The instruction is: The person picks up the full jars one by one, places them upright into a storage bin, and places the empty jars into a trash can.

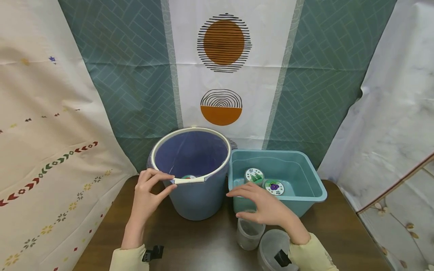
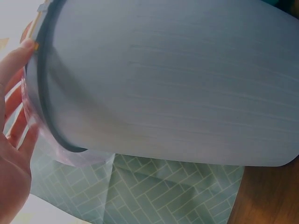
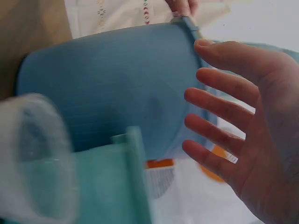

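A round blue trash bin (image 1: 198,203) with a cream rim ring (image 1: 222,137) and a clear plastic liner stands upright on the table. My left hand (image 1: 149,194) pinches the front left of that rim, thumb outside and fingers over the edge. In the left wrist view the liner (image 2: 37,112) hangs past the rim beside the fingers. My right hand (image 1: 262,205) is held over the front edge of a teal tub (image 1: 274,154), holding nothing, its fingers spread apart in the right wrist view. A colourful round lid (image 1: 188,177) shows inside the bin.
Inside the tub lie a lid with a green leaf pattern (image 1: 254,175) and one with a purple flower (image 1: 274,187). Two clear plastic containers (image 1: 250,235) stand below the right hand, on the wooden table (image 1: 200,244). Patterned curtains (image 1: 135,75) close off the back and sides.
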`<state>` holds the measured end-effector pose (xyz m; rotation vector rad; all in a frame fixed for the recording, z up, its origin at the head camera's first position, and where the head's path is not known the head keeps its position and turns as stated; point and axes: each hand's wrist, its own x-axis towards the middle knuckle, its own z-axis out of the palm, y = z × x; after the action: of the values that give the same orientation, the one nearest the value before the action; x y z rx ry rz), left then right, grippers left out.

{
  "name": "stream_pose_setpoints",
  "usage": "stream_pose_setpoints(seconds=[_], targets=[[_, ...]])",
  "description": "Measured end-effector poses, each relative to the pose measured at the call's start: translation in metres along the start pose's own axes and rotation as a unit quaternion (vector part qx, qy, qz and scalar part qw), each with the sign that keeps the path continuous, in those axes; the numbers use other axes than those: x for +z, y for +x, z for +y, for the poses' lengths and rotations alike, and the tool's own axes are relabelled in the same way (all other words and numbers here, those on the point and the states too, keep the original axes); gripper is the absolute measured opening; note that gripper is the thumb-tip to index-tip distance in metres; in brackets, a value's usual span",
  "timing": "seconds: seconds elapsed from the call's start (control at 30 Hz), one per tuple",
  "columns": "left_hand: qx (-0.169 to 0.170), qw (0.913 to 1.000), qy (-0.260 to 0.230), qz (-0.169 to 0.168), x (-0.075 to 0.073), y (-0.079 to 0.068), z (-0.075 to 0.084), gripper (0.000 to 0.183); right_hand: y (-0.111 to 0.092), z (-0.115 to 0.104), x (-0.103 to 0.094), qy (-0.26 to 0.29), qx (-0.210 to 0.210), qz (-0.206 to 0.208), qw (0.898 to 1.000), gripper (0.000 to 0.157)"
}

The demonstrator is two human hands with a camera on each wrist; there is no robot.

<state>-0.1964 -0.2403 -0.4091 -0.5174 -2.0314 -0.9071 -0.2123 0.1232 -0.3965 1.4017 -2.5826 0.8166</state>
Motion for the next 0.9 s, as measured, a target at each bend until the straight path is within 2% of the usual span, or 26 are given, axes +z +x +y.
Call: stream_pose_setpoints(seconds=[0.17, 0.33, 0.57, 0.77, 0.9], targets=[[-0.012, 0.9999, -0.001, -0.010, 0.002, 0.001, 0.000, 0.041, -0.023, 0.007, 0.021, 0.011, 0.028, 0.007, 1.000, 0.052], [-0.006, 1.0000, -0.002, -0.001, 0.001, 0.001, 0.000, 0.041, -0.034, 0.014, 0.034, -0.004, 0.050, 0.001, 0.999, 0.053], [-0.005, 1.0000, 0.002, 0.002, -0.001, 0.001, 0.000, 0.040, -0.038, 0.022, 0.046, -0.042, 0.093, -0.046, 0.994, 0.058], [-0.024, 0.9996, 0.002, -0.014, 0.000, 0.000, 0.000, 0.036, -0.038, 0.019, 0.049, -0.056, 0.164, -0.107, 0.979, 0.071], [-0.020, 0.9997, 0.002, -0.010, 0.000, -0.001, -0.001, 0.036, -0.034, 0.016, 0.049, -0.061, 0.180, -0.125, 0.974, 0.074]])
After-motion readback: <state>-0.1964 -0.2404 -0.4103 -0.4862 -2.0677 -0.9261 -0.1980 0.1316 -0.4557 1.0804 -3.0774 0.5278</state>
